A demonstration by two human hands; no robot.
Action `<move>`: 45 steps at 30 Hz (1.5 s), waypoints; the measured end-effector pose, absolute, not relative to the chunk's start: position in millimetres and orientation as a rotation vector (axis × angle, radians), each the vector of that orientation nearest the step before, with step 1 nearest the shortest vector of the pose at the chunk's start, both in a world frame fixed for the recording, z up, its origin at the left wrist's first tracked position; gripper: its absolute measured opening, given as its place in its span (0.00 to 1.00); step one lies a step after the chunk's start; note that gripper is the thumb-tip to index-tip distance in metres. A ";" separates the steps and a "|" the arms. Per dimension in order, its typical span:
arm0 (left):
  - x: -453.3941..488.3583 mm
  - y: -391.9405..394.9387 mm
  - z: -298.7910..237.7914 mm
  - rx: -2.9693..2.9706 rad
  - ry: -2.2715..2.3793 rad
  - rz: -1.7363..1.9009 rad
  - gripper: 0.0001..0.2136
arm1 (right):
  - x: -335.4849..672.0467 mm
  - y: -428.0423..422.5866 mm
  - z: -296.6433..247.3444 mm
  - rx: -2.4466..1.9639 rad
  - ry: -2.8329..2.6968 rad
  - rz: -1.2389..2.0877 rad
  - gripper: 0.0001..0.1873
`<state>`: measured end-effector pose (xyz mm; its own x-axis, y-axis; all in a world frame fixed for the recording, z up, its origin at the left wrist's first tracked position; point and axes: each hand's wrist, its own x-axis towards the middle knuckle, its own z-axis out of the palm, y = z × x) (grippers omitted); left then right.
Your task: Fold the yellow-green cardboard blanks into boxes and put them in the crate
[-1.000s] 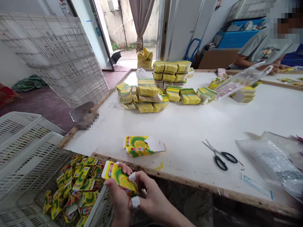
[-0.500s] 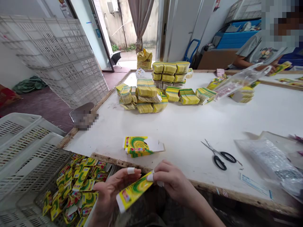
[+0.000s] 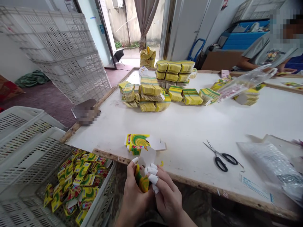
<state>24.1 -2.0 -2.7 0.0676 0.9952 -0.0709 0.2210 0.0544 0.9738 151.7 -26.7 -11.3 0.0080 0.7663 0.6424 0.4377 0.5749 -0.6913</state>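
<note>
My left hand [image 3: 133, 197] and my right hand [image 3: 165, 195] are together below the table's near edge, both closed on one small yellow and green carton [image 3: 143, 176] held upright, its white flap open at the top. White tape covers several fingertips. Just beyond, a short stack of flat cartons [image 3: 139, 144] of the same print lies on the white table [image 3: 189, 126]. To the left, a white slotted crate [image 3: 99, 201] holds several folded cartons [image 3: 78, 183].
Black-handled scissors [image 3: 221, 156] lie right of the stack. A clear plastic bag [image 3: 272, 164] lies at the right. Bundles of flat cartons [image 3: 163, 85] are piled at the far side. Another person [image 3: 267, 53] works at the far right. White crates [image 3: 59, 50] lean at the left.
The carton was held flat and slanting between my spread hands; both hands have come together and it now stands upright with its white flap open.
</note>
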 end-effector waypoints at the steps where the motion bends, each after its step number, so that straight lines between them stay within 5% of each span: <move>1: 22.7 -1.0 -5.5 1.383 1.371 1.005 0.36 | 148.7 -29.9 -13.5 -1.033 -1.582 0.415 0.26; 12: 10.1 3.9 -25.9 2.127 1.499 1.059 0.33 | 182.6 3.6 20.2 -1.303 -1.246 0.987 0.08; 21: 17.1 2.1 -24.6 2.251 1.281 1.162 0.35 | 155.2 5.7 -3.4 -0.920 -0.283 1.906 0.24; 26: 14.4 15.4 -21.9 2.481 1.322 1.084 0.30 | 164.5 3.8 -12.6 -0.933 -0.427 1.754 0.28; 35: 9.5 31.8 -1.2 2.950 1.223 0.941 0.10 | 178.5 8.9 -9.1 -1.343 -0.856 1.424 0.08; 45: 11.2 37.6 8.3 3.073 1.109 0.886 0.11 | 175.4 3.7 -1.0 -1.271 -0.640 1.514 0.04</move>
<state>11.2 37.6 8.3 0.6534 0.5230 0.5473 0.6490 -0.7591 -0.0495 175.4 3.7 -1.0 0.0701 0.9167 -0.3934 -0.3569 -0.3452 -0.8680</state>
